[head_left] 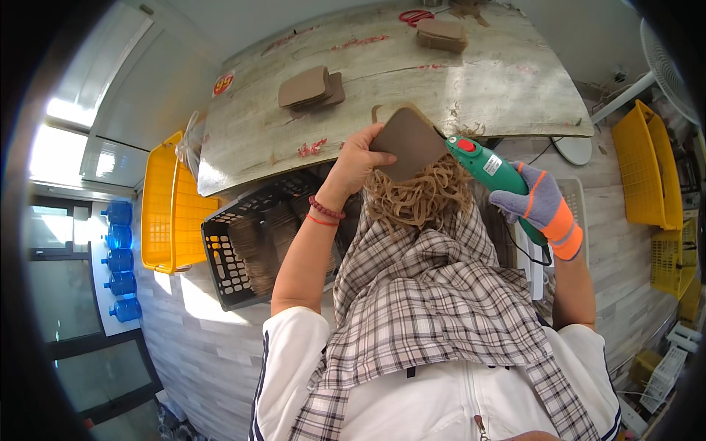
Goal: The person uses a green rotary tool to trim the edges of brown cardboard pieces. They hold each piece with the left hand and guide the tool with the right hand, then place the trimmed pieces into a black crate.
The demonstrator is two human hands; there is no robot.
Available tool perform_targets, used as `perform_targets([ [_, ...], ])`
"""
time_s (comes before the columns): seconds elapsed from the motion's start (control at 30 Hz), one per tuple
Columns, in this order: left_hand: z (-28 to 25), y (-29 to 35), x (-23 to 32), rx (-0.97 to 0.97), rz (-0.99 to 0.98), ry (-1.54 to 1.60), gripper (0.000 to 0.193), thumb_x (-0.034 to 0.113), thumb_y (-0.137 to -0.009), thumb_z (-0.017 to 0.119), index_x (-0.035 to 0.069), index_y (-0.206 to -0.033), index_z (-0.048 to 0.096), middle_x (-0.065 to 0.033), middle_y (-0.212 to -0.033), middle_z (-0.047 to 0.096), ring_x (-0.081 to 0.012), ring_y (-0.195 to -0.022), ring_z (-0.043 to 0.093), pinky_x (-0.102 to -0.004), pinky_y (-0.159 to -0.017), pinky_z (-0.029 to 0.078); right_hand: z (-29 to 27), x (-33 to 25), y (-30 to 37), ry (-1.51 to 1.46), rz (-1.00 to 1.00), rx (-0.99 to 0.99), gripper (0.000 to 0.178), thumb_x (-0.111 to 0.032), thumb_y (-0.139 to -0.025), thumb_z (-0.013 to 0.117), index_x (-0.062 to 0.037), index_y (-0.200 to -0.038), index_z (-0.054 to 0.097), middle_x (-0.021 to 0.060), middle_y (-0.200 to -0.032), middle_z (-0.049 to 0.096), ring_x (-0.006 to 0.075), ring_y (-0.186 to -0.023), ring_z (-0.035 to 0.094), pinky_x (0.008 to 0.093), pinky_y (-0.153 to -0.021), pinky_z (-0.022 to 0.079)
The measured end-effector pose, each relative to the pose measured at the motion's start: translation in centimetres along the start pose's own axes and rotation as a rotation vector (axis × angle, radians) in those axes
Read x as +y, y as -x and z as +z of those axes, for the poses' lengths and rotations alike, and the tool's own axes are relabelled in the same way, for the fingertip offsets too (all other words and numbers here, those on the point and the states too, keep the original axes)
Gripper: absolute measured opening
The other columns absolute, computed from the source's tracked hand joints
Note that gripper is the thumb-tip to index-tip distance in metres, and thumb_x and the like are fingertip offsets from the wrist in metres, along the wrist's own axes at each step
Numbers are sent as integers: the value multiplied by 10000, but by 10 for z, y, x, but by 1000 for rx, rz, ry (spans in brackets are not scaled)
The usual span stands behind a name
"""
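My left hand (362, 162) pinches a flat brown pad (409, 144) with rounded corners, thumb on top and fingers underneath. In a grey and orange work glove, my right hand (535, 200) wraps round a green corded power tool (487, 166) with a red switch. The tool's front end meets the pad's right edge; its working tip is too small to make out. A heap of curly brown trimmings (419, 192) lies on the checked apron (434, 294) over my lap, just below the pad.
On the worn table (382, 73) lie two small stacks of brown pads (303, 87) (441, 34) and red-handled scissors (416, 16). Below its left side, a black crate (234, 283) holds many pads. Yellow baskets (163, 213) (647, 169) stand on both sides. A white fan (665, 70) is at far right.
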State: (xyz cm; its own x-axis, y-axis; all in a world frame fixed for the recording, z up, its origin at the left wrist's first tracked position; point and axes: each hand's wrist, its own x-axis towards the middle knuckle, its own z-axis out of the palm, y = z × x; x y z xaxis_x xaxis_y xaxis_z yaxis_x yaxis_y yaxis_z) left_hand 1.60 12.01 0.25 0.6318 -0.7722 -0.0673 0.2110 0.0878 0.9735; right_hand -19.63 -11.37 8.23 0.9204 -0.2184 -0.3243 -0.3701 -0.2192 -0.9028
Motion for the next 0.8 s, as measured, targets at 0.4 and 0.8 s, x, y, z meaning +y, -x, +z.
perform_targets([
  [0.4, 19, 7, 5, -109, -194, -58, 478, -116, -728, 596, 3, -1189, 558, -32, -1069, 622, -120, -980, 572, -270, -869, 463, 12, 3, -9, -36, -1, 25, 444, -237, -761, 780, 29, -1048, 571, 36, -687, 595, 72, -505, 518, 216, -454, 416],
  [0.8, -5, 0, 11, 133, 33, -200, 167, -39, -757, 673, 28, -904, 630, -9, -832, 650, -73, -762, 596, -211, -690, 471, 2, 15, -8, -71, 24, -42, 409, -239, -768, 775, 28, -1015, 589, 34, -673, 599, 78, -522, 541, 227, -475, 451],
])
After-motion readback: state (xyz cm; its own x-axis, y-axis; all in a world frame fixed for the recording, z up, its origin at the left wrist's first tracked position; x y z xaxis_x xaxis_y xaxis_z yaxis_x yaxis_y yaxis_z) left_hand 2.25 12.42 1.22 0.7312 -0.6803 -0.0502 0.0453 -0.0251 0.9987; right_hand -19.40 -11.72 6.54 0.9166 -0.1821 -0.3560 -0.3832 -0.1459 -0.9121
